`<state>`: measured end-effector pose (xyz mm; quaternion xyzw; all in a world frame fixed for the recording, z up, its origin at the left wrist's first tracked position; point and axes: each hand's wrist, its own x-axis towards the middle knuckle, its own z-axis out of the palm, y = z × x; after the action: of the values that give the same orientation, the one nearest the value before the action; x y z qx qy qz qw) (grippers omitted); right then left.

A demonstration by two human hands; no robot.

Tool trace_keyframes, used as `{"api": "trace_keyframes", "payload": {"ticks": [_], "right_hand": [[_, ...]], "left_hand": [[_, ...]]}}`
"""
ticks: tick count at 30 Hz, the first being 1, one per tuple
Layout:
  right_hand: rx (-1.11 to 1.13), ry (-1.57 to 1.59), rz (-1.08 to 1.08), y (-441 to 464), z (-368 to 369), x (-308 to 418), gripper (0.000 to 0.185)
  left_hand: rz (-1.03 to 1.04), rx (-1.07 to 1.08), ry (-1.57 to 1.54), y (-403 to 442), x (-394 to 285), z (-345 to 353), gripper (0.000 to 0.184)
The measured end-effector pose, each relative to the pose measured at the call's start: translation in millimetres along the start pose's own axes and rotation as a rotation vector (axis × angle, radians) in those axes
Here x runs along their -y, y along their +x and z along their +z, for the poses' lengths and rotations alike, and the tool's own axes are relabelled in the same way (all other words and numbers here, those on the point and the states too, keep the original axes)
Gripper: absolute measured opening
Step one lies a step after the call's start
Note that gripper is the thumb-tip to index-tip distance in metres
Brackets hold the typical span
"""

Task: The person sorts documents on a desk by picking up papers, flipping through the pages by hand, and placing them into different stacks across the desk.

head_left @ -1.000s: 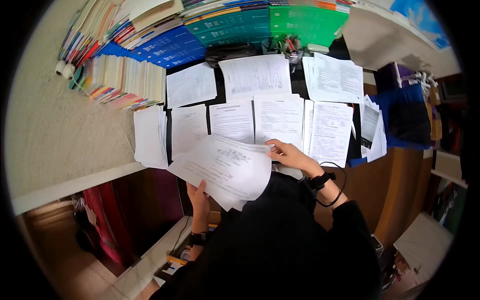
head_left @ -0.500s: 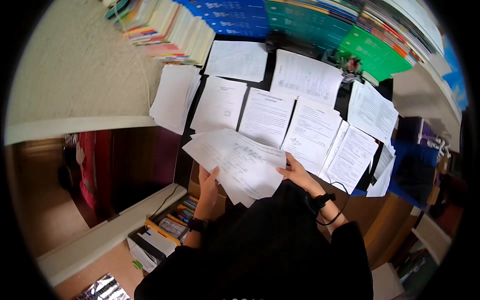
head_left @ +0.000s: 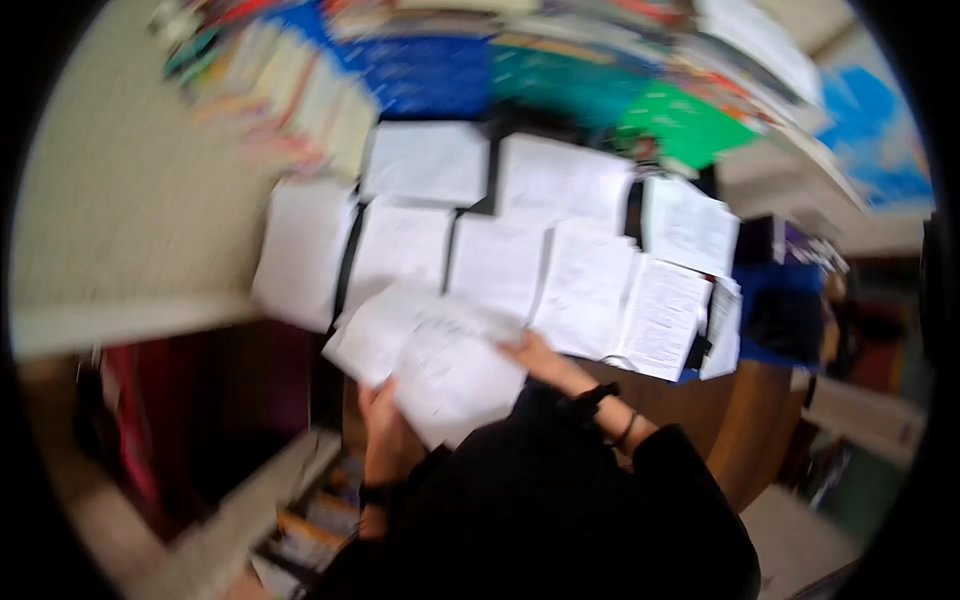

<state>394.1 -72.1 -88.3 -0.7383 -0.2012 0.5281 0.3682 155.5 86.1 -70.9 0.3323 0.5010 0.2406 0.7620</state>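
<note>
Held sheets [head_left: 450, 375] white amid black, blue and green

The sheets bore blurred grey markings. The laid-out papers [head_left: 498, 265] were white too, some with fine grey lines of print, on a black worktop [head_left: 351, 260]. One box [head_left: 425, 75] was blue, another box [head_left: 565, 88] teal, a third box [head_left: 690, 125] bright green. Books [head_left: 300, 100] mixed cream with streaks of red and yellow. The sleeve [head_left: 690, 490] was black, a cloth [head_left: 140, 440] deep red, and a picture [head_left: 868, 130] mottled sky-blue and white.
</note>
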Motion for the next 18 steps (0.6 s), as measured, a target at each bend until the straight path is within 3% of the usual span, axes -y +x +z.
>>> {"api": "trace_keyframes", "payload": {"ticks": [1,2,4,6,14,18], "right_hand": [[-0.003,-0.057,0.016,-2.4,0.1,15.4,0.045],[-0.015,-0.128,-0.026,24.5,13.7,-19.5,0.05],[-0.197,-0.029,-0.205,2.9,1.4,27.0,0.051],[-0.101,0.208,-0.205,0.6,-20.7,39.2,0.05],[-0.259,0.215,-0.501,-47.6,-97.9,96.6,0.04],[-0.155,0.049,-0.536,-89.6,-136.3,121.0,0.035]], "left_hand": [[-0.016,-0.022,-0.007,-2.8,-10.9,6.3,0.047],[0.018,0.031,-0.03,9.3,-9.7,-4.9,0.049],[0.089,0.148,-0.059,3.3,-44.4,29.1,0.055],[0.168,0.287,-0.092,6.9,-60.4,49.8,0.058],[0.251,0.436,-0.096,1.9,-89.3,91.7,0.056],[0.313,0.468,-0.124,-7.4,-75.7,104.8,0.055]]}}
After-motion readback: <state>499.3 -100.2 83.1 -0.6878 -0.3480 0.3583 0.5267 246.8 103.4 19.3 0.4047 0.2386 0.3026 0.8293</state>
